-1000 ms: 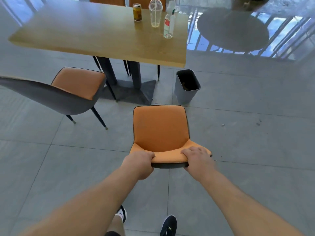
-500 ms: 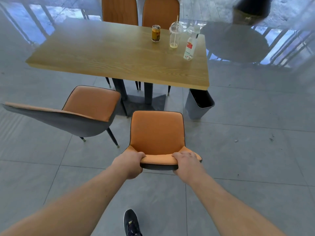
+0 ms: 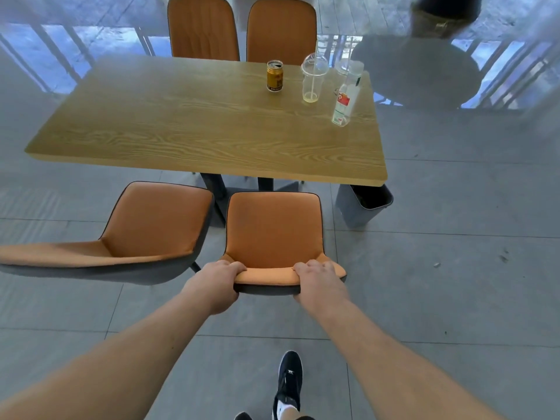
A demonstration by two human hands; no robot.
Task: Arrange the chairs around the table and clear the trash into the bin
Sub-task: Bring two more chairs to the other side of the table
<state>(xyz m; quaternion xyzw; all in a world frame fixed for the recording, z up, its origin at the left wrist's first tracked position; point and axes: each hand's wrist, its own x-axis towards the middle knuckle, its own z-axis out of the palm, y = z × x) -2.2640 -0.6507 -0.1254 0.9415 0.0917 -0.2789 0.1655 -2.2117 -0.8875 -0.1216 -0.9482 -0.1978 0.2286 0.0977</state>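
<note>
My left hand (image 3: 216, 283) and my right hand (image 3: 318, 283) both grip the top of the backrest of an orange chair (image 3: 274, 231), whose seat front sits just before the near edge of the wooden table (image 3: 181, 128). A second orange chair (image 3: 151, 228) stands turned sideways just left of it. Two more orange chairs (image 3: 203, 28) stand at the table's far side. On the table's right part stand a yellow can (image 3: 275, 76), a clear plastic cup (image 3: 313, 78) with a straw and a clear plastic bottle (image 3: 347, 95). A grey bin (image 3: 362, 206) stands under the table's right corner.
Grey tiled floor surrounds the table, with small specks of debris (image 3: 436, 264) to the right. A round dark table (image 3: 415, 71) stands at the back right by a glass railing. My shoe (image 3: 289, 380) is behind the held chair.
The held chair has moved forward, closer to the table's near edge and beside the sideways chair. I have stepped nearer, so the table and bin appear closer.
</note>
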